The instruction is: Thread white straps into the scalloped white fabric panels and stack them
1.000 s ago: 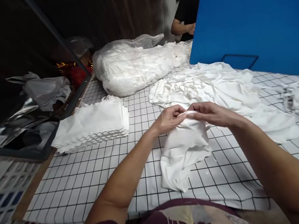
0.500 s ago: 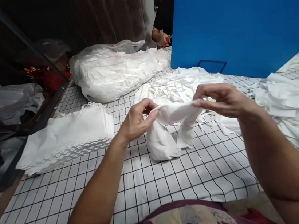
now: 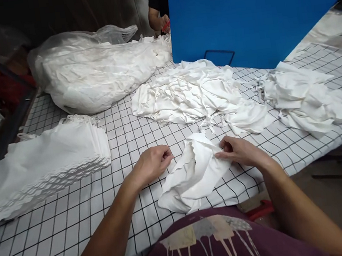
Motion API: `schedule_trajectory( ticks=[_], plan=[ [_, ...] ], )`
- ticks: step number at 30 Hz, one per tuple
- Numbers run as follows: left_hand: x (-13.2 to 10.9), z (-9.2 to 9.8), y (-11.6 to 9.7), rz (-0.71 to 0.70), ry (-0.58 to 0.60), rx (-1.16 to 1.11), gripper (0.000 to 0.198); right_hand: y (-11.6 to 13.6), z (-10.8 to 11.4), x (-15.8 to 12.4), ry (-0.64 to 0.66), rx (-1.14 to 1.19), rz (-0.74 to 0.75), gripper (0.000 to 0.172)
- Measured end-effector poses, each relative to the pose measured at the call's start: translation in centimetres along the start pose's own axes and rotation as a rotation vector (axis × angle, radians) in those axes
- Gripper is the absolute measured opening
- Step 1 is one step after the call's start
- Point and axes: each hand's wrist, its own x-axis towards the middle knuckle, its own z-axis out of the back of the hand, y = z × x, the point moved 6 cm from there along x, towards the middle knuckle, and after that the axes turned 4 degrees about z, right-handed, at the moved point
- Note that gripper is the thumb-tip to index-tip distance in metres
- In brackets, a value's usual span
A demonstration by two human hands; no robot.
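A limp white fabric piece (image 3: pixel 200 170), crumpled and folded over with one wavy edge, lies on the table close to my body. My right hand (image 3: pixel 240 151) is closed, pinching its right edge between thumb and fingers. Just left of the fabric is my left hand (image 3: pixel 153 164), its fingers curled and the thumb pressed against them. A narrow gap seems to lie between these fingertips and the cloth; anything pinched there is too small to make out.
A neat stack of white fabric pieces (image 3: pixel 46 165) lies left. Beyond are a stuffed clear plastic bag (image 3: pixel 88 71), a loose white fabric heap (image 3: pixel 185 94), and another heap (image 3: pixel 305 97) at right. A blue board (image 3: pixel 238 14) stands behind, partly hiding a person's hand (image 3: pixel 163 23) with something red.
The fabric piece, stretched between both hands in the air before, now rests on the table nearer my body. My left hand has come off its edge. The view has turned rightward.
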Motion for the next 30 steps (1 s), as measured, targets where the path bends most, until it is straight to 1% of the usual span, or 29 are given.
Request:
schedule_trajectory(
  ticks=[1, 3, 5, 8, 9, 10, 11, 13, 15, 16, 17, 18, 19, 20, 21, 22, 24, 25, 26, 28, 29, 30],
  plan=[
    [0.4, -0.3, -0.7, -0.022, -0.025, -0.025, 0.021, 0.1, -0.2, -0.1, -0.028, -0.018, -0.001, 0.034],
    [0.9, -1.2, -2.1, -0.087, -0.037, -0.091, 0.021, 0.5, -0.5, -0.2, -0.068, -0.016, 0.027, 0.034],
    [1.6, -1.6, -3.2, -0.151, -0.061, -0.165, 0.021, 0.9, -0.3, -0.2, -0.119, 0.04, 0.072, 0.035],
    [2.7, -0.9, -4.3, -0.251, -0.162, -0.226, 0.017, 1.8, 0.0, 0.0, -0.168, 0.134, 0.144, 0.033],
    [3.2, -0.6, -4.6, -0.273, -0.178, -0.216, 0.017, 2.2, -0.1, 0.1, -0.164, 0.167, 0.165, 0.033],
    [3.7, -0.6, -5.0, -0.283, -0.167, -0.196, 0.017, 2.6, -0.1, 0.2, -0.158, 0.205, 0.181, 0.032],
    [4.1, -0.7, -5.3, -0.276, -0.133, -0.171, 0.017, 3.1, 0.0, 0.4, -0.161, 0.244, 0.191, 0.032],
    [4.8, -1.6, -5.8, -0.239, -0.018, -0.162, 0.017, 4.6, 0.4, 0.5, -0.212, 0.302, 0.212, 0.031],
    [4.9, -3.1, -6.4, -0.242, 0.128, -0.258, 0.02, 6.8, 1.2, 0.5, -0.304, 0.334, 0.266, 0.028],
    [4.7, -3.9, -6.7, -0.263, 0.208, -0.351, 0.021, 8.2, 1.6, 0.4, -0.326, 0.353, 0.32, 0.025],
    [4.5, -4.6, -6.9, -0.277, 0.277, -0.479, 0.023, 9.7, 1.9, 0.3, -0.317, 0.375, 0.39, 0.023],
    [4.2, -5.0, -6.8, -0.274, 0.326, -0.637, 0.025, 11.2, 2.1, 0.3, -0.276, 0.399, 0.469, 0.023],
    [4.1, -5.3, -6.5, -0.247, 0.339, -0.811, 0.029, 12.5, 2.3, 0.3, -0.219, 0.422, 0.549, 0.025],
    [4.0, -5.3, -5.8, -0.198, 0.319, -0.983, 0.033, 13.6, 2.4, 0.3, -0.167, 0.441, 0.62, 0.028],
    [3.9, -5.2, -4.9, -0.137, 0.268, -1.136, 0.036, 14.2, 2.7, 0.4, -0.145, 0.456, 0.67, 0.03],
    [3.8, -5.0, -3.8, -0.072, 0.203, -1.263, 0.037, 14.3, 3.1, 0.6, -0.159, 0.47, 0.693, 0.032],
    [3.6, -4.4, -1.6, 0.032, 0.087, -1.437, 0.034, 13.3, 3.7, 1.2, -0.232, 0.517, 0.666, 0.035],
    [3.5, -4.0, -0.6, 0.066, 0.027, -1.499, 0.032, 12.6, 3.6, 1.6, -0.232, 0.552, 0.628, 0.037],
    [3.4, -3.6, 0.4, 0.09, -0.04, -1.552, 0.03, 11.8, 3.1, 2.1, -0.184, 0.591, 0.591, 0.039],
    [3.4, -3.0, 2.1, 0.121, -0.182, -1.635, 0.027, 10.9, 1.0, 2.7, 0.014, 0.672, 0.553, 0.045],
    [3.3, -2.8, 2.7, 0.136, -0.238, -1.666, 0.026, 10.7, -0.2, 2.8, 0.116, 0.703, 0.549, 0.047],
    [3.3, -2.9, 3.2, 0.156, -0.272, -1.694, 0.026, 10.6, -1.2, 2.8, 0.191, 0.723, 0.546, 0.047]
  ],
)
